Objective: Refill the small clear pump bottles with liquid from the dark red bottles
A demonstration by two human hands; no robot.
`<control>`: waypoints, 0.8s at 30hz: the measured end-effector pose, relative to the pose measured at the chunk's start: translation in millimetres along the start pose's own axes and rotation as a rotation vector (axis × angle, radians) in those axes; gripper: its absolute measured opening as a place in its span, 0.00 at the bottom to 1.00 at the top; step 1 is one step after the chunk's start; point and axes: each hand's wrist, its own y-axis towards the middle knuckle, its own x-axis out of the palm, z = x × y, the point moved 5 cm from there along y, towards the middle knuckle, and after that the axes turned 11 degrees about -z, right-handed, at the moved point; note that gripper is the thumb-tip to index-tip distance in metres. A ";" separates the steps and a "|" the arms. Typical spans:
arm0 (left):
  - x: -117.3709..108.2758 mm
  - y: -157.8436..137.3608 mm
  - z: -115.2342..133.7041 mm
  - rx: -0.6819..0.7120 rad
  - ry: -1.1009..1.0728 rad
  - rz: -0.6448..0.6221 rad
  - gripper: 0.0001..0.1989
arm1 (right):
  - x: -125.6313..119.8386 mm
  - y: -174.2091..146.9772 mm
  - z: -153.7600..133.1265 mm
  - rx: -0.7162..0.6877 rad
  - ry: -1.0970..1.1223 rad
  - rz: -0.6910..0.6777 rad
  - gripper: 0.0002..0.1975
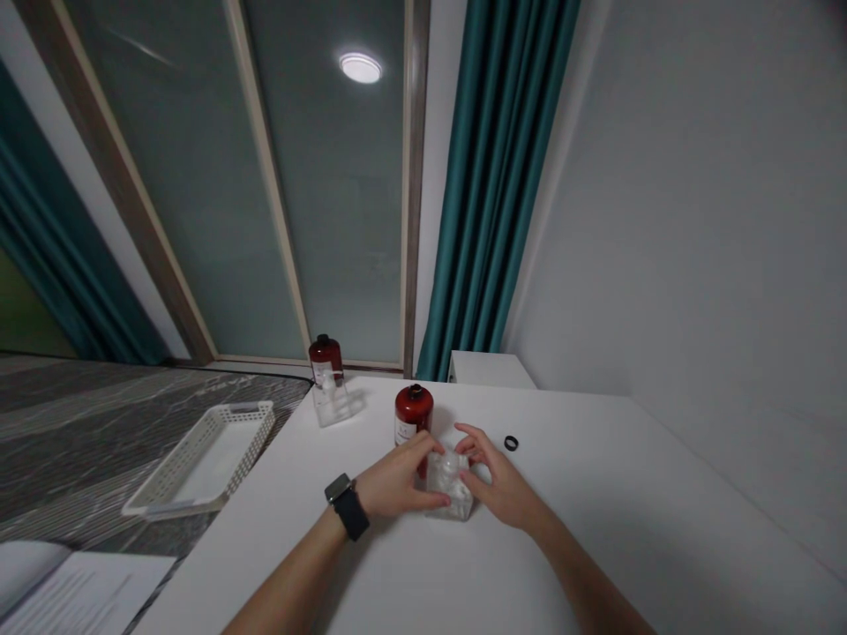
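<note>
A squat clear bottle stands on the white table between my two hands. My left hand grips it from the left, with the thumb across its front and the fingers reaching over towards the neck. My right hand curves round its neck and right shoulder, the thumb against the bottle and the index finger held out. Just behind my left hand stands a dark red bottle with a black neck and a pale label, its lower part partly hidden. A small black ring lies to the right of my right hand.
Farther back on the left, another dark red bottle stands behind a second clear bottle. A white perforated basket sits on the grey patterned surface left of the table. Printed pages lie at the lower left.
</note>
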 end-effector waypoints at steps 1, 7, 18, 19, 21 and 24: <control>-0.4 -0.5 -0.7 -0.008 -0.023 -0.002 0.22 | 0.9 -0.1 0.0 -0.005 0.007 0.003 0.30; -1.1 -1.8 -7.3 -0.002 -0.149 0.023 0.27 | 6.4 2.7 5.9 0.093 0.012 0.125 0.35; -7.2 -3.8 -7.9 0.019 -0.189 0.040 0.28 | 8.9 2.1 -10.8 -0.012 0.013 0.075 0.31; -9.0 -4.3 -7.2 0.031 -0.188 0.056 0.28 | 9.2 2.2 -11.5 -0.016 0.012 0.071 0.31; -12.7 -5.3 -6.0 0.044 -0.175 0.086 0.28 | 9.7 2.5 -11.9 -0.008 0.004 0.078 0.32; -16.0 -6.3 -4.8 0.052 -0.148 0.102 0.28 | 10.3 2.9 -10.6 0.029 -0.014 0.112 0.32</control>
